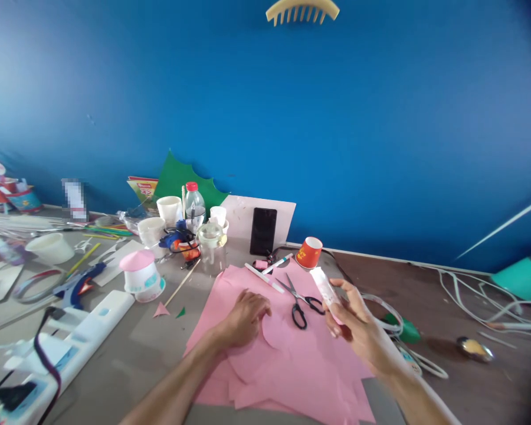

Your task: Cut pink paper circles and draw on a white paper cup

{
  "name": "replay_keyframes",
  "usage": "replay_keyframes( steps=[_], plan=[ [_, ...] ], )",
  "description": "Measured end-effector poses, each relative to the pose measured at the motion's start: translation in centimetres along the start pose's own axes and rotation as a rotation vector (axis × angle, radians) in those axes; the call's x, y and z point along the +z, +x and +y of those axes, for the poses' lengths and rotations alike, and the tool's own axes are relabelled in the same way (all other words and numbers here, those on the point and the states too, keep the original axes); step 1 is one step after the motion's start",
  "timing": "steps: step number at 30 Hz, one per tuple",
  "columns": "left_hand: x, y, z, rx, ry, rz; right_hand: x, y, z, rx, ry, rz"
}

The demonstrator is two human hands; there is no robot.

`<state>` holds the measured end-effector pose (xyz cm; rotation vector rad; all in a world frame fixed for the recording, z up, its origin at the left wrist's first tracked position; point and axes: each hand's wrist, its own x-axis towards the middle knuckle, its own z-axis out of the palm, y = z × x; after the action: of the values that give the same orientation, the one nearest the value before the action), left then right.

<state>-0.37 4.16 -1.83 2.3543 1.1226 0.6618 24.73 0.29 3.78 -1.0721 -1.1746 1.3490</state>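
My left hand (248, 317) rests on a stack of pink paper sheets (301, 378), its fingers bent together at the edge of a curved pink paper piece (275, 332). The fingertips are partly hidden. Raised over the right side of the sheets, my right hand (351, 319) grips a white tube (324, 286) tilted up to the left; its print is too blurred to read. Black-handled scissors (298, 301) lie on the paper between the hands, blades partly apart. Two white pens (264, 277) lie just behind them.
An orange paper cup (309, 252) and a black phone (263, 231) stand behind the paper. Left are a pink-topped cup model (141, 274), a glass jar (212, 248), a blue glue gun (77, 286) and a power strip (84, 348). White cables (460, 295) lie right.
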Motion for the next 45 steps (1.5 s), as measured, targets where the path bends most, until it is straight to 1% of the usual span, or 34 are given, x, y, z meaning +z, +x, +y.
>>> replay_keyframes(
  steps=[2, 4, 6, 7, 10, 12, 14, 18, 20, 23, 26, 33, 37, 40, 45],
  plan=[
    [0.0, 0.1, -0.1, 0.037, -0.008, -0.036, -0.1, -0.8, -0.6, 0.067, 0.090, -0.054],
    [-0.1, 0.1, -0.1, 0.064, -0.009, -0.068, -0.2, -1.5, -1.1, 0.107, 0.132, -0.130],
    [-0.2, 0.1, 0.0, 0.066, -0.006, -0.087, -0.3, -1.9, -1.2, 0.111, 0.138, -0.197],
    [-0.3, 0.1, 0.1, 0.062, -0.005, -0.088, -0.3, -2.1, -1.1, 0.101, 0.125, -0.209],
    [-0.6, -0.1, 0.7, 0.086, -0.001, -0.082, -0.2, -2.2, 0.1, 0.066, 0.059, -0.179],
    [-0.6, -0.2, 1.1, 0.127, 0.021, -0.091, 0.1, -2.0, 1.4, 0.037, 0.029, -0.148],
    [-0.6, -0.3, 1.4, 0.149, 0.057, -0.100, 0.5, -1.8, 2.7, 0.013, -0.036, -0.090],
    [-0.3, -0.5, 1.5, 0.147, 0.054, -0.100, 1.1, -1.7, 4.8, -0.100, -0.193, 0.053],
    [-0.2, -0.4, 1.5, 0.113, 0.022, -0.094, 1.2, -1.8, 5.5, -0.167, -0.272, 0.083],
    [-0.3, -0.3, 1.7, 0.026, 0.011, -0.101, 1.2, -2.1, 6.1, -0.214, -0.368, 0.048],
    [-0.4, -0.2, 1.9, -0.015, 0.021, -0.125, 1.0, -2.4, 6.3, -0.219, -0.427, -0.007],
    [-0.2, -0.2, 1.7, 0.032, 0.006, -0.108, 1.0, -2.1, 6.5, -0.250, -0.553, -0.052],
    [-0.1, -0.2, 1.6, 0.041, 0.012, -0.121, 1.1, -1.8, 7.1, -0.243, -0.654, -0.055],
    [-0.2, -0.2, 1.7, 0.047, 0.010, -0.122, 1.0, -1.7, 7.6, -0.288, -0.713, -0.044],
    [-0.5, -0.1, 1.8, 0.040, 0.021, -0.149, 0.6, -1.4, 8.1, -0.348, -0.779, 0.033]
  ],
)
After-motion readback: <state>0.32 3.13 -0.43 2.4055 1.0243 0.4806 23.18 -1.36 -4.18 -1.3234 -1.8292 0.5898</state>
